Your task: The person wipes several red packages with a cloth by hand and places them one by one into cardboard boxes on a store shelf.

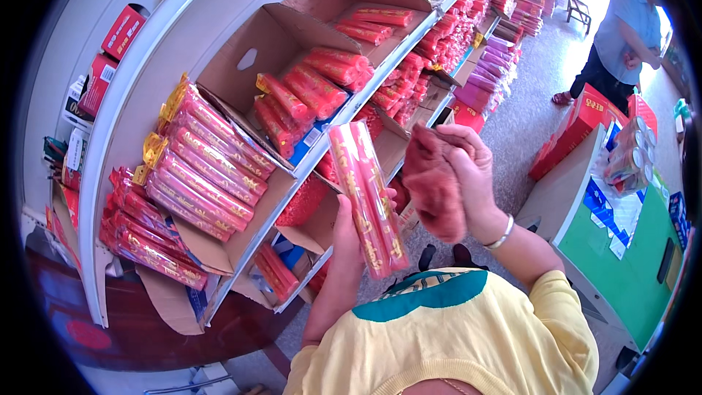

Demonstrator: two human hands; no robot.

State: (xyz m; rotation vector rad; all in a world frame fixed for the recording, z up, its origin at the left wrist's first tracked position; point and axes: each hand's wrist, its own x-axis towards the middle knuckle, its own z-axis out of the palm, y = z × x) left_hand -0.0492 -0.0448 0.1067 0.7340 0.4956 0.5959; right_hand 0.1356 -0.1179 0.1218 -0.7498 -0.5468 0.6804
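My left hand [348, 230] grips a clear-wrapped pack of red candles [367, 197] with gold lettering, held tilted in front of the shelf. Beside it, a dark red cloth [433, 181] hangs bunched from my right hand [469, 170], apart from the pack. Left of the pack, several wrapped pink-red candle packs [203, 175] lie in an open cardboard box [269, 197] on the shelf. Behind that stands another cardboard box [230, 60] with more red candle packs [301, 99].
The white shelf edge [351, 104] runs diagonally past my left hand. Lower shelves hold red candle bundles [403, 88] and purple packs [488, 74]. At right is a green-topped counter [614, 280] with wrapped cans [630, 159] and a red box [576, 126]. Another person [625, 38] stands beyond it.
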